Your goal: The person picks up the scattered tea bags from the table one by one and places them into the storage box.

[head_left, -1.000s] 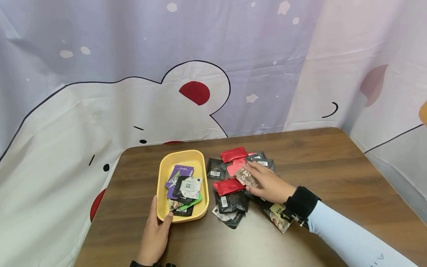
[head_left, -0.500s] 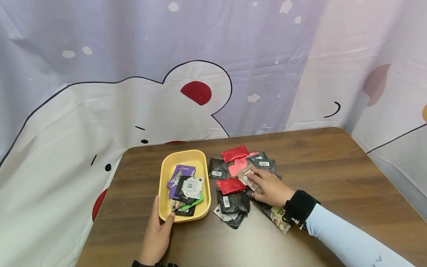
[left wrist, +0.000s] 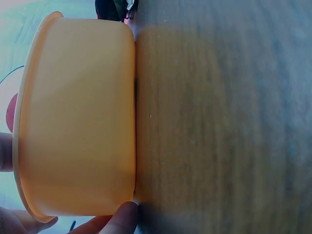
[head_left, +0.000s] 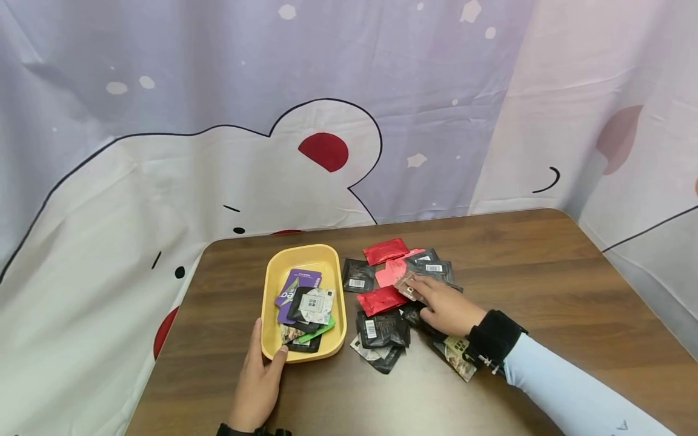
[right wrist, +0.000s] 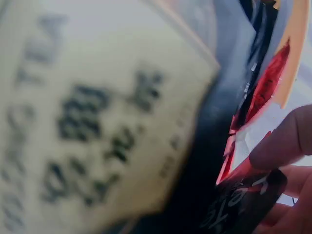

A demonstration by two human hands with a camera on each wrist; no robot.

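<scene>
Lilac and white cartoon-printed curtain point(head_left: 338, 72) hangs behind a brown wood-grain tabletop point(head_left: 545, 290). Toward its left stands a yellow tray point(head_left: 314, 257) holding overlapping sachets, purple point(head_left: 302, 280) ones among them. Just right of the tray spreads a loose pile point(head_left: 384, 330) of mostly black and red packets. Of the two hands, the left hand point(head_left: 259, 384) grips the tray's near left corner, thumb at the rim; the right hand point(head_left: 449, 309) pinches a small brown tea sachet point(head_left: 406, 287) over the pile.
</scene>
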